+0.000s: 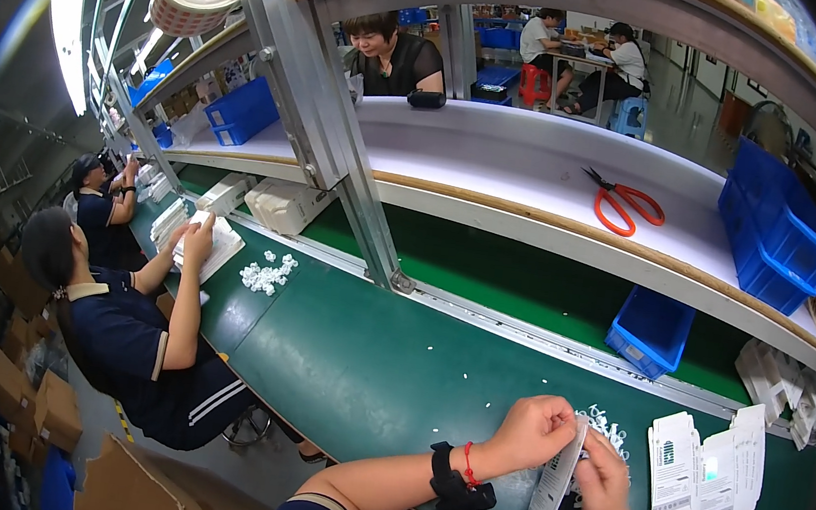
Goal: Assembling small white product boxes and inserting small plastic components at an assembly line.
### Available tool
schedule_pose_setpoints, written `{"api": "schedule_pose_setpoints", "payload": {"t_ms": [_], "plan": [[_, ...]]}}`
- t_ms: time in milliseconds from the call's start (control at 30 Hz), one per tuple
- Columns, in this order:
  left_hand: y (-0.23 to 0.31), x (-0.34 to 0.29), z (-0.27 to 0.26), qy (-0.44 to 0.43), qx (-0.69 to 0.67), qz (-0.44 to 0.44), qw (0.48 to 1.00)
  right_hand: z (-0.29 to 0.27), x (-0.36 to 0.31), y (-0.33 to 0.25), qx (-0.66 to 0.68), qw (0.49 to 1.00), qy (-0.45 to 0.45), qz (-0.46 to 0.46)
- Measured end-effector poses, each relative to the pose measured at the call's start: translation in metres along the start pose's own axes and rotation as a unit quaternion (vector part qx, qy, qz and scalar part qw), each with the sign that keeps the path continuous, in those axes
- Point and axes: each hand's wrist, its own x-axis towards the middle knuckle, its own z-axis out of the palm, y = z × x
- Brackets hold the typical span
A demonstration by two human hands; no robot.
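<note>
Closest to me, a narrow white carton (553, 488) is standing on edge between the person's two hands, its long axis running from their fingertips back toward the body and leaning a little. The left hand (539, 433) is pinching the far upper end from the left side, its other fingers curling in. The right hand (608, 489) is bending its fingers close against the carton's right side; whether it is gripping as well, I cannot tell from here. Just beyond those fingers a heap of small white parts (607, 427) is lying, partly hidden, and the right hand is sitting nearer to it. That hand is also nearer to the flat white cartons (675, 477) lying off to the right, apart from the fingers.

The green surface (355, 370) is stretching away leftward, a few white bits dotting it. Past the hands, a blue bin (649, 333) is resting tilted by the back rail, below a shelf (539, 164) where red-handled scissors (625, 204) are lying open near stacked blue bins (773, 231).

Along the surface to the left, a co-worker in navy (108, 322) is holding white cartons by another small white heap (268, 273). Behind the shelf someone in black (399, 68) is looking down, and far back two people are sitting on stools.
</note>
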Motion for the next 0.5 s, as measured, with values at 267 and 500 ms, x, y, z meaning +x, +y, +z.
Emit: {"api": "schedule_pose_setpoints", "payload": {"t_ms": [267,500], "plan": [[0.009,-0.005,0.003,-0.122,-0.075,0.000,0.990,-0.013,0.002,0.006,0.218,0.963,0.085,0.132],[0.007,-0.006,0.007,-0.137,-0.012,0.072,0.988,-0.015,0.006,0.006,0.269,0.949,0.096,0.136]]}}
